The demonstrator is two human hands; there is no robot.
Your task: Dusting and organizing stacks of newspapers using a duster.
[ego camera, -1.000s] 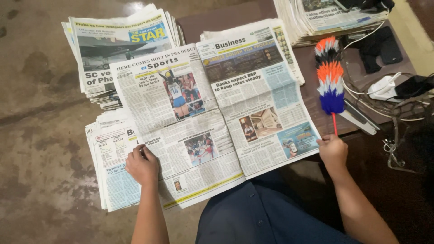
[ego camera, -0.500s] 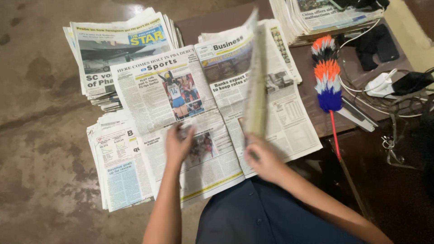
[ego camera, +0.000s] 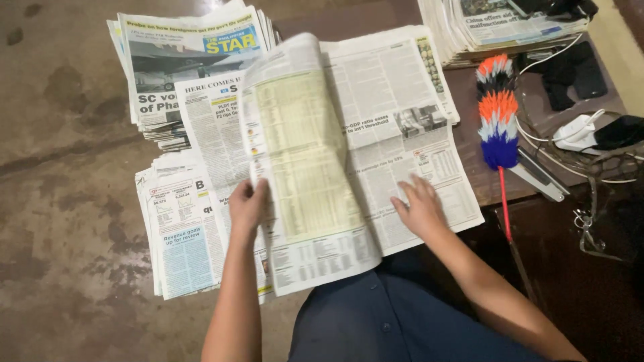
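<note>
Head view: left hand (ego camera: 247, 204) gripped lifted page (ego camera: 305, 161) of open newspaper (ego camera: 402, 154), mid-turn. Right hand (ego camera: 421, 208) lay flat, unclenched, on newspaper's right page. Feather duster (ego camera: 498, 114) right of newspaper.

Newspaper stacks (ego camera: 181, 221) on seemingly concrete floor (ego camera: 60, 201)

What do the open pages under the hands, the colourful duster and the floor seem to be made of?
Open newspaper: thin matte newsprint; the turning page bends limply in the left hand.
Duster: probably synthetic fibres, fluffy orange, white and blue, on a thin red handle.
Floor: likely bare concrete, dull, stained and blotchy.
</note>
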